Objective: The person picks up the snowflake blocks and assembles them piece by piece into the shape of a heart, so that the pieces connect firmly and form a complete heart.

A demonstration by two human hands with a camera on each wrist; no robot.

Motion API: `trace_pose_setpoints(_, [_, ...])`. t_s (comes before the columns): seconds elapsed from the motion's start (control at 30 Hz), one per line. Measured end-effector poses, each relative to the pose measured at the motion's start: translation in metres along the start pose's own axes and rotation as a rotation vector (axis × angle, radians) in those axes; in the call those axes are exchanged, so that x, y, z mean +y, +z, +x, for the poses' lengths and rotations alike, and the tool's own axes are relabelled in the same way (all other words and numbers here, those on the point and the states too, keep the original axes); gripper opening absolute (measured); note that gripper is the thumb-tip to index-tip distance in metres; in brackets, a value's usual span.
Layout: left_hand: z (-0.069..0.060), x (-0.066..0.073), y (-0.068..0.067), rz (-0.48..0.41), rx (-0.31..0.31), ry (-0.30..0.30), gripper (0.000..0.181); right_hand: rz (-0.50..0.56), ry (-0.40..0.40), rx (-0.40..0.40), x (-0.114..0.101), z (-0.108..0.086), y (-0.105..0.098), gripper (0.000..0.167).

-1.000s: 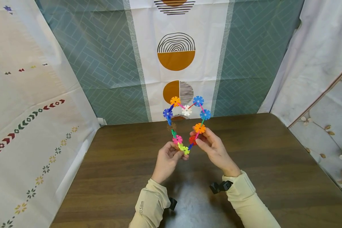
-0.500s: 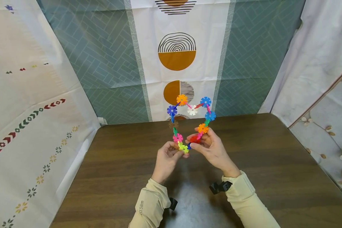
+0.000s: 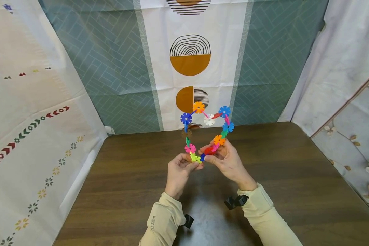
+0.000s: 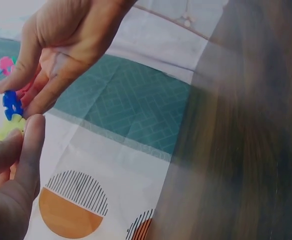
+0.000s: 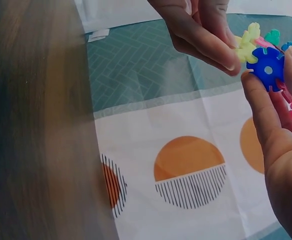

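Held up above the table is a heart-like loop of notched plastic snowflake discs (image 3: 198, 107), linked edge to edge in many colours. At the loop's bottom, my left hand (image 3: 179, 173) pinches a yellow-green disc (image 3: 194, 157) between thumb and fingers. My right hand (image 3: 232, 167) grips the lower right side, its thumb and fingertips on a dark blue disc (image 5: 267, 69) close to a red disc (image 3: 208, 151). In the right wrist view, the blue disc touches the yellow-green disc (image 5: 245, 52). A white disc (image 3: 209, 119) dips between the two upper lobes.
Under the hands spreads a brown wooden table (image 3: 135, 191). Behind it hangs a green and white patterned cloth (image 3: 120, 75). Pale curtains (image 3: 27, 136) flank the left side, with a flowered one (image 3: 353, 143) on the right. Each wrist carries a small black camera (image 3: 236, 202).
My right hand has shifted down its side of the loop, from near the red disc to the dark blue one. The loop's top has swung to the right. My left hand keeps its pinch.
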State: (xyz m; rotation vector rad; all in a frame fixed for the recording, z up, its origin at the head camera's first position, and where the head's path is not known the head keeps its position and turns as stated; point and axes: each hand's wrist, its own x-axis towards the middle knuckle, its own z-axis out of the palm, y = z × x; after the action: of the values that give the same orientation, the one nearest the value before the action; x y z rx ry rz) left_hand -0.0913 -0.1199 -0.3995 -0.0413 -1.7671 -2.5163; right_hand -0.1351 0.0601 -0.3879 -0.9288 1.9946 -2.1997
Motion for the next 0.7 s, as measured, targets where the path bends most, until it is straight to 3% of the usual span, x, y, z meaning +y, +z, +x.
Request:
trace_pose_setpoints(0.43, [-0.0011, -0.0074, 0.0048, -0.047, 0.061, 0.003, 0.022, -0.004, 0.013, -0.008, 0.0023, -0.0004, 0.0037, 0.035])
trace_pose_setpoints(0.7, [-0.0011, -0.0085, 0.0077, -0.091, 0.019, 0.031, 0.022, -0.047, 0.035, -0.039, -0.0034, 0.0001, -0.0023, 0.051])
